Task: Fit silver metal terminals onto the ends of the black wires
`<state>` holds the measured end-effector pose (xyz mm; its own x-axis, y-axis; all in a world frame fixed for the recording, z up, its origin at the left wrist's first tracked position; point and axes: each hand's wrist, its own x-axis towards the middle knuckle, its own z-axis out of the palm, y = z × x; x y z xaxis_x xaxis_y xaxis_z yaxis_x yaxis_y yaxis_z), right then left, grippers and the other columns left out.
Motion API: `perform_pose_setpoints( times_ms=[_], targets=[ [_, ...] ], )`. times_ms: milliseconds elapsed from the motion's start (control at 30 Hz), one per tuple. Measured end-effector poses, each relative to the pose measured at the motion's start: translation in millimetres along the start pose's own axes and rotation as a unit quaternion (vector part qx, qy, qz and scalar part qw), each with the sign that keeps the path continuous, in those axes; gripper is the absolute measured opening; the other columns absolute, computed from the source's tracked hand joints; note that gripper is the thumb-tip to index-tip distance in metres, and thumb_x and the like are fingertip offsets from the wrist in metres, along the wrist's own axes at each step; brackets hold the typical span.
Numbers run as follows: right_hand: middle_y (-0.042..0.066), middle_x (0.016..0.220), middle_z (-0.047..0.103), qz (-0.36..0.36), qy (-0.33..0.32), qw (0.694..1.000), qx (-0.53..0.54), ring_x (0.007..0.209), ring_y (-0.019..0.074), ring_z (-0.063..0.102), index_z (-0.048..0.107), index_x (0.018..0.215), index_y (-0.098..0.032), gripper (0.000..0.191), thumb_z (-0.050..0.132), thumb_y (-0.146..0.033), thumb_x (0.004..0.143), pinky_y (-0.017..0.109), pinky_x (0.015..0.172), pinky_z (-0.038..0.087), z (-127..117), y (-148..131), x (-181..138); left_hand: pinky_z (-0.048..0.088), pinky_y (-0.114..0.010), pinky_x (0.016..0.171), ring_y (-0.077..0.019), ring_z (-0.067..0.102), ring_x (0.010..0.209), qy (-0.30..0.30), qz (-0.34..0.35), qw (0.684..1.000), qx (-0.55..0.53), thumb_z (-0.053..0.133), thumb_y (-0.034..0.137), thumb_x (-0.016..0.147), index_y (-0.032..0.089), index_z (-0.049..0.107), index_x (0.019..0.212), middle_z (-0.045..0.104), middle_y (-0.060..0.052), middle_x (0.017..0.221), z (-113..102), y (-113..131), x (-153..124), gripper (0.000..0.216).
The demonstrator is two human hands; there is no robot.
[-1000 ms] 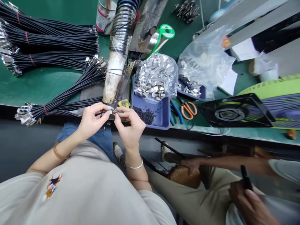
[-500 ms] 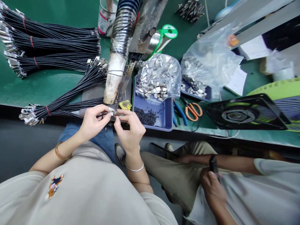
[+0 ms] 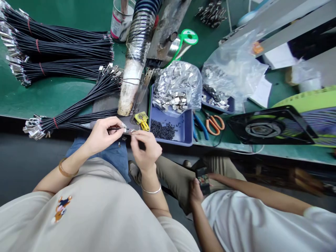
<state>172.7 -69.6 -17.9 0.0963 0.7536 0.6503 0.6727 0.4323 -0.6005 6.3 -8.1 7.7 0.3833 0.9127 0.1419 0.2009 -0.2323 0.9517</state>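
My left hand [image 3: 105, 135] is closed, thumb and forefinger pinching a thin black cable [image 3: 117, 129] close to its end. That cable's tip, with thin wires [image 3: 132, 130], points right toward my right hand [image 3: 146, 148]. The right thumb and forefinger are pinched together at those wires; the exact detail between the fingertips is too small to make out. Left of my hands lies a bundle of black cables [image 3: 76, 105] with silver metal connectors [image 3: 33, 127] at its end. Just beyond my right fingers sits a small yellow tool [image 3: 143, 122].
A blue tray [image 3: 183, 134] holds small black pieces [image 3: 162, 130] and a bag of metal shells [image 3: 178, 84]. Above my hands hangs a duct hose [image 3: 130, 82]. Blue-handled pliers [image 3: 201, 126], orange-handled scissors [image 3: 215, 125] and a fan [image 3: 267, 127] stand right. A co-worker's hand [image 3: 196, 192] holds a black object.
My right hand has drawn slightly down and away from my left, showing more of the cable's end. More of the yellow tool shows. The co-worker's hand has moved left and up.
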Motion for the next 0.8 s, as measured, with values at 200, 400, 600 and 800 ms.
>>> perform_pose_setpoints(
  times_ms=[200,400,600,800],
  targets=[
    [-0.005,0.061,0.062,0.141,-0.049,0.989,-0.023,0.043,0.0074,0.049,0.071,0.096,-0.022,0.015,0.060,-0.032,0.094,0.021,0.045,0.042,-17.5,-8.7,7.8,0.038,-0.021,0.054,-0.0097,0.048,0.057,-0.024,0.048,0.998,0.041,0.062,0.017,0.084,0.015,0.068,0.074,0.059,0.000,0.067,-1.7,1.4,-3.1,0.012],
    [-0.003,0.064,0.068,0.078,-0.148,0.985,-0.032,0.052,0.0097,0.057,0.075,0.092,-0.021,0.016,0.060,-0.025,0.096,0.022,0.056,0.046,-9.5,-9.7,14.4,0.037,-0.021,0.054,-0.0094,0.047,0.057,-0.026,0.058,0.996,0.064,0.060,0.016,0.082,0.016,0.065,0.073,0.059,0.001,0.068,0.5,-1.4,-5.9,0.011],
    [0.001,0.068,0.073,-0.015,-0.112,0.990,-0.089,0.054,0.0113,0.061,0.072,0.085,-0.022,0.018,0.060,-0.026,0.096,0.024,0.057,0.045,-2.6,-2.3,6.6,0.040,-0.020,0.055,-0.0093,0.051,0.058,-0.023,-0.008,0.999,0.029,0.058,0.019,0.080,0.015,0.061,0.071,0.060,0.001,0.064,4.1,-1.4,-8.4,0.010],
    [-0.007,0.056,0.055,0.182,0.002,0.983,0.028,0.042,0.0071,0.046,0.061,0.082,-0.021,0.020,0.059,-0.037,0.094,0.020,0.044,0.036,1.6,-6.6,7.9,0.045,-0.019,0.055,-0.0080,0.051,0.053,-0.034,-0.062,0.995,-0.076,0.061,0.025,0.079,0.016,0.060,0.070,0.058,0.002,0.059,1.9,1.1,-8.3,0.013]
  ],
)
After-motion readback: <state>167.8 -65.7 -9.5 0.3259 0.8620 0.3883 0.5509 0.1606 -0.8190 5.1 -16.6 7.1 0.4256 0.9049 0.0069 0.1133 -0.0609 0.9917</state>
